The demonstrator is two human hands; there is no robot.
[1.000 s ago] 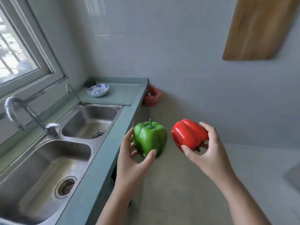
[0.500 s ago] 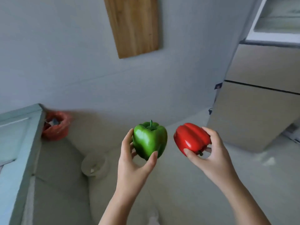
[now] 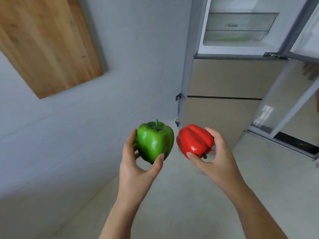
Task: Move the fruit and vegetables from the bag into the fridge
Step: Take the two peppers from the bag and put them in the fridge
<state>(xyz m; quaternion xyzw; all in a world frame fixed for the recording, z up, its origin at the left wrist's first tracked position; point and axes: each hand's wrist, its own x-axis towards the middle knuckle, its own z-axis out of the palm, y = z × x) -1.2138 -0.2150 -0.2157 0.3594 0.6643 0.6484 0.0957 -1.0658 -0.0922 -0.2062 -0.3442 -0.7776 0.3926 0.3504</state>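
Note:
A green bell pepper is upright, stem up, in my left hand, thumb and fingers wrapped round its lower half. Beside it a red bell pepper lies on its side with the stem pointing down, gripped by my right hand. Both are held in the air over the floor, a small gap between them. Ahead at the upper right stands the fridge, its top compartment open and showing a clear drawer. The bag is out of view.
The open fridge door juts out at the far right. A wooden board hangs on the grey wall to the left. Pale floor stretches below my arms toward the fridge, with a sliding-door track on the right.
The view has swung right, away from the sink and counter, so the open fridge is now ahead. Both hands keep the same grip on the peppers.

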